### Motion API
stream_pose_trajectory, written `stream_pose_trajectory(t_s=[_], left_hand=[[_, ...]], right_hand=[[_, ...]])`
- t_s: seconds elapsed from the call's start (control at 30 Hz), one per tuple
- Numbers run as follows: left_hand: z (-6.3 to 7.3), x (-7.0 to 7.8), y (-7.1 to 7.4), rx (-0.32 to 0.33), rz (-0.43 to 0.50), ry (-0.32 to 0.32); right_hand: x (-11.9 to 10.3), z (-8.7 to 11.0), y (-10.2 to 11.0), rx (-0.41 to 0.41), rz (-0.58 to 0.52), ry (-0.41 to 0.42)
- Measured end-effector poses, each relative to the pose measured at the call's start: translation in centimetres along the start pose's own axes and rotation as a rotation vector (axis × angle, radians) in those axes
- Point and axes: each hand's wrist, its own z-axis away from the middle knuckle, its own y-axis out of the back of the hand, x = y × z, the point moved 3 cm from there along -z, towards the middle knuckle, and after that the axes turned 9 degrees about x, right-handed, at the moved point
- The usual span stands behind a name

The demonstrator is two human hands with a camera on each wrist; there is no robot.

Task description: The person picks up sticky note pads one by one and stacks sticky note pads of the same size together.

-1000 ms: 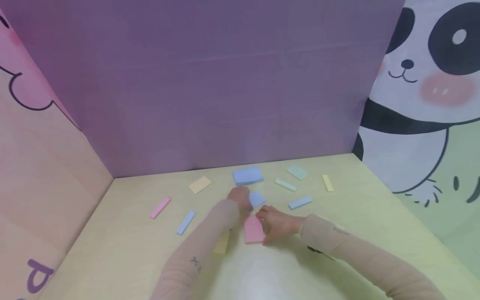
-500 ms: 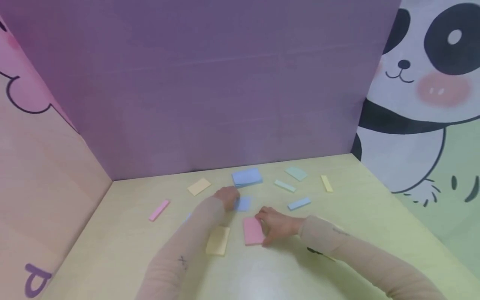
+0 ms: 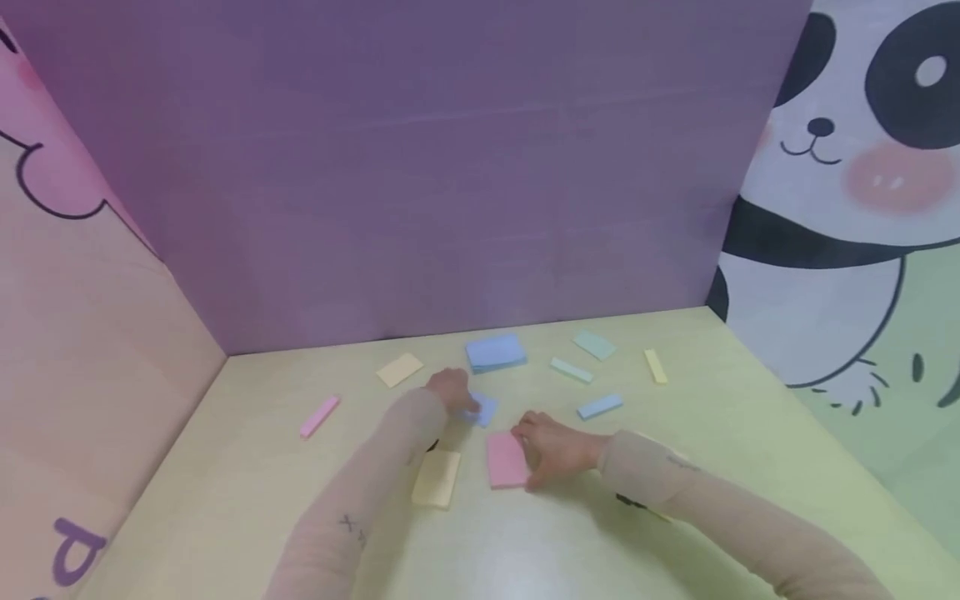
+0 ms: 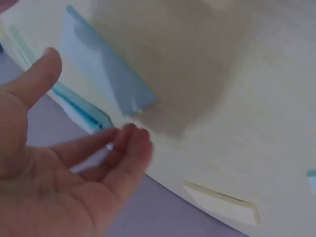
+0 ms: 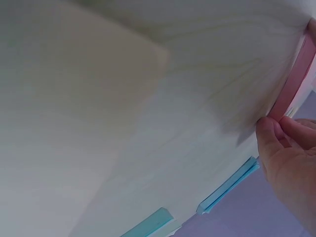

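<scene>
A small light-blue sticky note pad (image 3: pixel 486 408) lies mid-table, right beside the fingers of my left hand (image 3: pixel 448 390). In the left wrist view that hand (image 4: pixel 64 182) has its thumb spread away from loosely bent fingers. The blue pad (image 4: pixel 103 64) is just beyond the fingertips, with nothing pinched between them. My right hand (image 3: pixel 558 450) holds a pink sticky note pad (image 3: pixel 506 461) along its right side, on the table. The right wrist view shows the fingers and thumb on the edge of the pink pad (image 5: pixel 295 79).
A larger blue pad (image 3: pixel 496 353) lies at the back. An orange pad (image 3: pixel 400 369), a pink strip (image 3: pixel 320 416), a yellow pad (image 3: pixel 437 479), a blue strip (image 3: pixel 600 407), green pieces (image 3: pixel 595 345) and a yellow strip (image 3: pixel 656 367) lie around. A purple panel (image 3: pixel 420 183) stands behind the table.
My left hand has moved left, and the small blue pad has shifted left and turned a little. More of the yellow pad shows. The right hand and pink pad have stayed put.
</scene>
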Motion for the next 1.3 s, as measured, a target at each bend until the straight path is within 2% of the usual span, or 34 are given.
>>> stream_pose_trajectory(t_s=[0.1, 0.2, 0.27, 0.37, 0.67, 0.9, 0.97, 1.1, 1.3], left_hand=[[0.1, 0.1, -0.8, 0.004, 0.028, 0.120], [0.1, -0.1, -1.8, 0.016, 0.045, 0.197], [0.0, -0.2, -2.3, 0.035, 0.066, 0.225], [-0.3, -0.4, -2.7, 0.053, 0.075, 0.228], [-0.3, -0.9, -2.5, 0.032, 0.042, 0.115], [-0.4, -1.0, -1.7, 0.000, -0.023, -0.111], [-0.4, -1.1, -1.6, -0.017, -0.010, -0.148], [-0.3, -1.4, -1.6, -0.041, 0.004, -0.166], [-0.2, -1.9, -1.3, -0.020, 0.033, -0.122]], right_hand=[[-0.1, 0.2, 0.2, 0.006, -0.005, -0.004], [-0.3, 0.2, 0.4, 0.007, 0.000, 0.002], [-0.3, 0.2, 0.3, 0.005, 0.009, 0.002], [-0.2, 0.0, 0.2, 0.007, 0.008, 0.003], [0.1, 0.0, 0.0, 0.004, -0.011, -0.012], [0.5, -0.2, -0.3, 0.010, 0.001, -0.015], [0.6, -0.2, -0.4, 0.008, -0.002, -0.017], [0.6, -0.2, -0.5, -0.002, 0.001, -0.018], [0.4, -0.1, -0.3, -0.001, 0.009, -0.014]])
